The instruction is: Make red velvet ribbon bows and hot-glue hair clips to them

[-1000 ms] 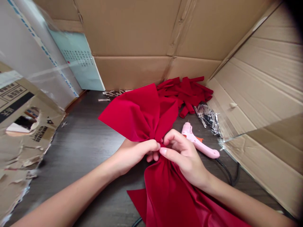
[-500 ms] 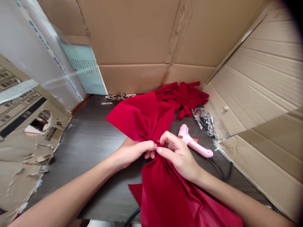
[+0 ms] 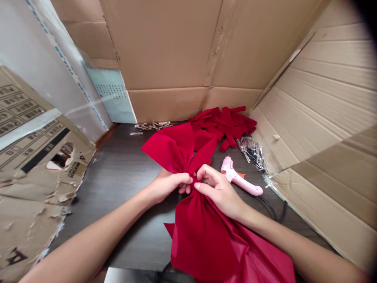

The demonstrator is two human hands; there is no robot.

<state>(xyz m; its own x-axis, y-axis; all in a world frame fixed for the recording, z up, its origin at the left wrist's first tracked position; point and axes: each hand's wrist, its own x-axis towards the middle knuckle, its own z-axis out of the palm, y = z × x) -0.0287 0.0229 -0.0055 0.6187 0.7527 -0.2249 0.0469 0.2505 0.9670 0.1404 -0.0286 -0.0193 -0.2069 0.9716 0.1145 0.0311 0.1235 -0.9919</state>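
I see one red cloth bow [image 3: 206, 236], just left of the one pink glue gun [image 3: 243, 182], gripped at its gathered waist by two hands: the left hand [image 3: 169, 185] clamps it under the thumb, the right hand [image 3: 218, 188] pinches with fingers curled. Beyond the glue gun lie red strips [image 3: 225, 124] and silver ties [image 3: 250, 148], too tangled to count.

The bare left forearm [image 3: 103, 232] slants up from the lower left, the right forearm [image 3: 282, 234] from the lower right. The left hand [image 3: 168, 186] pinches, its thumb [image 3: 182, 179] on top and fingers [image 3: 185, 189] curled beneath; the right hand [image 3: 221, 190], just beside it, pinches too, back of the hand upward, forefinger [image 3: 206, 171] bent and thumb [image 3: 206, 189] pointing towards the left thumb
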